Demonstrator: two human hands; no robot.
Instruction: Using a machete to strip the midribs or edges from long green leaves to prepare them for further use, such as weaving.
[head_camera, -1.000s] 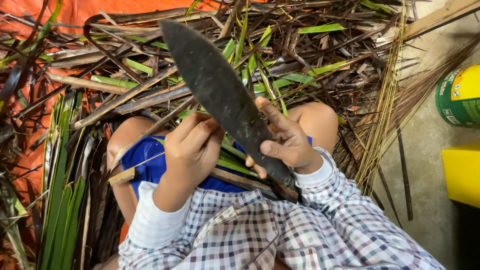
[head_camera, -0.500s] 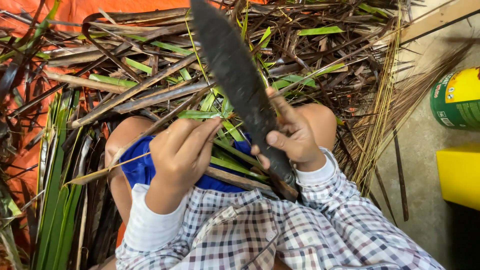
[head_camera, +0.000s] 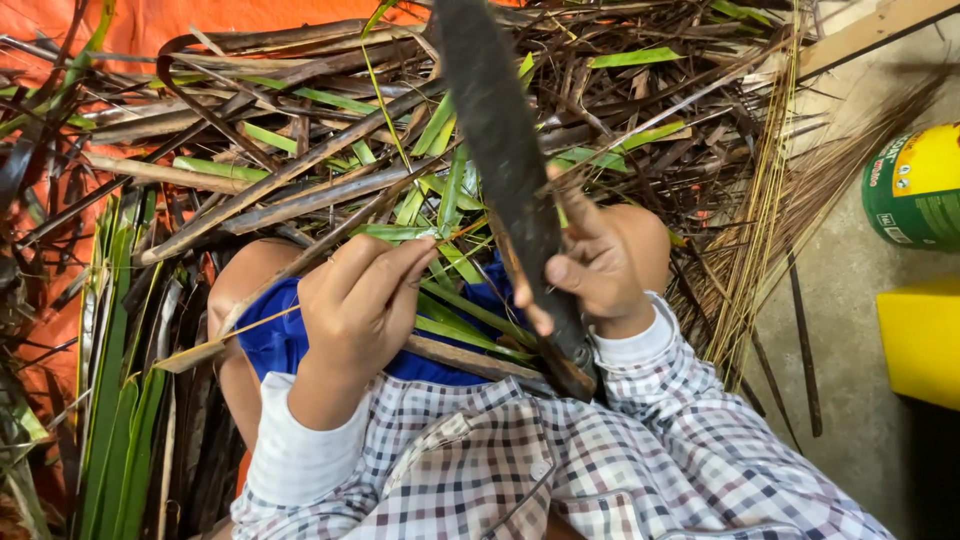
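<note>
Right hand (head_camera: 600, 275) gripped tight round a long dark rough-bladed knife (head_camera: 500, 150); left hand (head_camera: 360, 300) pinching a thin green-and-tan palm leaf strip (head_camera: 250, 325).

A round green can (head_camera: 915, 190) is lying on its side on the floor, well to the right of the right hand (head_camera: 600, 265) and a little above it in the view. A label (head_camera: 932, 160) is wrapping around it, showing a yellow panel with green edges and small white marks. Just below the can, a plain yellow box (head_camera: 920, 340) is sitting on the floor, also far right of the right hand, partly cut off by the picture's edge.
</note>
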